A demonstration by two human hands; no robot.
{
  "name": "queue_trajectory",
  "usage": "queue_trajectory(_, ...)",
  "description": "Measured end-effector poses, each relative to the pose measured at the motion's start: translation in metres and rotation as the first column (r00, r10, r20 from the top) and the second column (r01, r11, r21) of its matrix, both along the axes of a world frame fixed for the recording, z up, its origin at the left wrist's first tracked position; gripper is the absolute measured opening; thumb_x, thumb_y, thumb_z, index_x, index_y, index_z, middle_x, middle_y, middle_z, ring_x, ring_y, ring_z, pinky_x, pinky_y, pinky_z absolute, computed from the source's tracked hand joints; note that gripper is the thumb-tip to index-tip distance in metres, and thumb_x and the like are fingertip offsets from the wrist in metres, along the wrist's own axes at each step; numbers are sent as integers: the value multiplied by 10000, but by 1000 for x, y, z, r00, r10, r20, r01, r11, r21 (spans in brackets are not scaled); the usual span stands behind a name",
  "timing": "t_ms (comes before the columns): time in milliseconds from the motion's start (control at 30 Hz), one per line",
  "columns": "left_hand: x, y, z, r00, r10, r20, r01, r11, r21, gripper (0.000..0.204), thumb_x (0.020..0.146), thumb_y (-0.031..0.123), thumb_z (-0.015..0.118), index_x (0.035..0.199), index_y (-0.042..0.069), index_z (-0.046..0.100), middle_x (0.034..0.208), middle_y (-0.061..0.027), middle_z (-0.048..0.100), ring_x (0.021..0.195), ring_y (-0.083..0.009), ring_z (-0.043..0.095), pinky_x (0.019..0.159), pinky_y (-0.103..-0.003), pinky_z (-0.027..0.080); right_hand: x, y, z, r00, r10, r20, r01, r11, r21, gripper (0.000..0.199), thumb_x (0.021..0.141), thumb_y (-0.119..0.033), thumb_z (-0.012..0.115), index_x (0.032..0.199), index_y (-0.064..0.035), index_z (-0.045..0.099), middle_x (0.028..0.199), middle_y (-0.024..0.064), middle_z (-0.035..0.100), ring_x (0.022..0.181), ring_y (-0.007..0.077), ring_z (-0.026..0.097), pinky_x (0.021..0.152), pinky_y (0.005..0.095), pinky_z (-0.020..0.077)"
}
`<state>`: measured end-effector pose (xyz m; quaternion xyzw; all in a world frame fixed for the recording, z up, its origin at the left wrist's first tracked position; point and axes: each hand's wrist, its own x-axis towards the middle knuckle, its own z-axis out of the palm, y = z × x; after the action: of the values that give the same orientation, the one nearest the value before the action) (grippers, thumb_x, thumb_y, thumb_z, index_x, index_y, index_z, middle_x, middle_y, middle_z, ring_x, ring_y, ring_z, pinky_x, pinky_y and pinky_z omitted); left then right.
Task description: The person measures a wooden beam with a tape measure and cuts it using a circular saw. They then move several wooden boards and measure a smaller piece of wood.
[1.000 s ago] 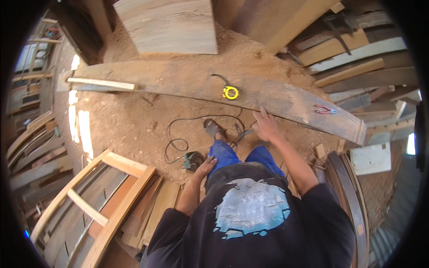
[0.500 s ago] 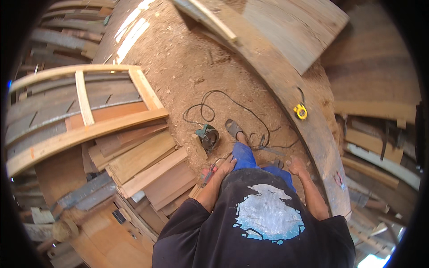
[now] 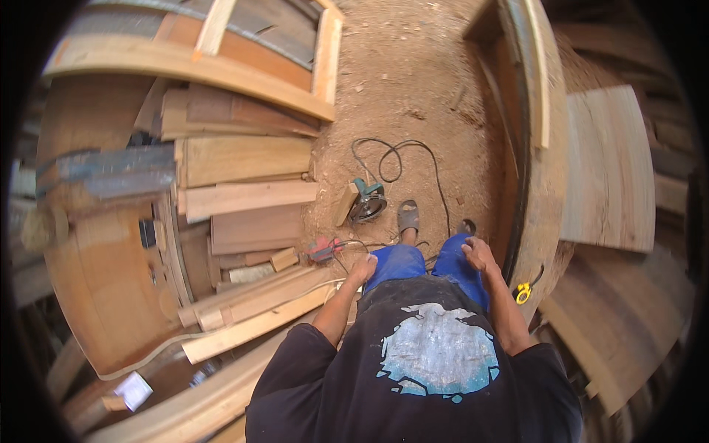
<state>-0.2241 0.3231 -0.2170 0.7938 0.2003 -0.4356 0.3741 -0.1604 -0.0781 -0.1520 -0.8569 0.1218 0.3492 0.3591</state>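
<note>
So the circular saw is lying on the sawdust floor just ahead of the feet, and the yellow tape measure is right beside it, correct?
Not quite. In the head view the circular saw does lie ahead of the feet, but the yellow tape measure is far off, by the long plank at the person's right.

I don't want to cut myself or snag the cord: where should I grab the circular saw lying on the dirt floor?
Likely by the teal body and handle on top of the circular saw, reaching down from above. The round blade guard faces the feet and the black cord loops away beyond it.

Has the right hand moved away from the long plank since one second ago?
Yes. The right hand has left the long plank and now rests on the person's blue-trousered thigh.
</note>
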Motion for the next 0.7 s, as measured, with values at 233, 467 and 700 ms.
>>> queue_trajectory(233, -109, -66, -14, 852, 522, -31, -521, 853, 37, 450, 968, 376, 466, 1122, 1, 663, 1098, -236, 682, 1047, -339, 661, 903, -414, 491, 97, -10, -5, 827, 549, -118, -558, 827, -62, 394, 881, -277, 598, 1131, 18, 671, 1098, 270, 671, 1082, 415, 638, 927, 462, 498)
queue_trajectory(467, -225, -198, -106, 553, 826, -107, -833, 551, -50, 453, 955, 363, 483, 1099, -20, 676, 1087, -227, 683, 1055, -329, 645, 900, -418, 480, 184, -4, -41, 505, 858, -93, -855, 483, -190, 312, 858, -288, 571, 989, -29, 685, 1055, 248, 671, 1016, 428, 644, 853, 489, 516)
queue_trajectory(700, -275, -216, -91, 310, 946, -93, -950, 304, -69, 541, 948, 433, 477, 1200, -19, 635, 1175, -271, 647, 1158, -417, 598, 986, -442, 449, 171, 109, -27, 329, 941, -80, -932, 309, -188, 227, 826, -222, 577, 837, -14, 668, 949, 220, 666, 966, 399, 646, 805, 457, 530)
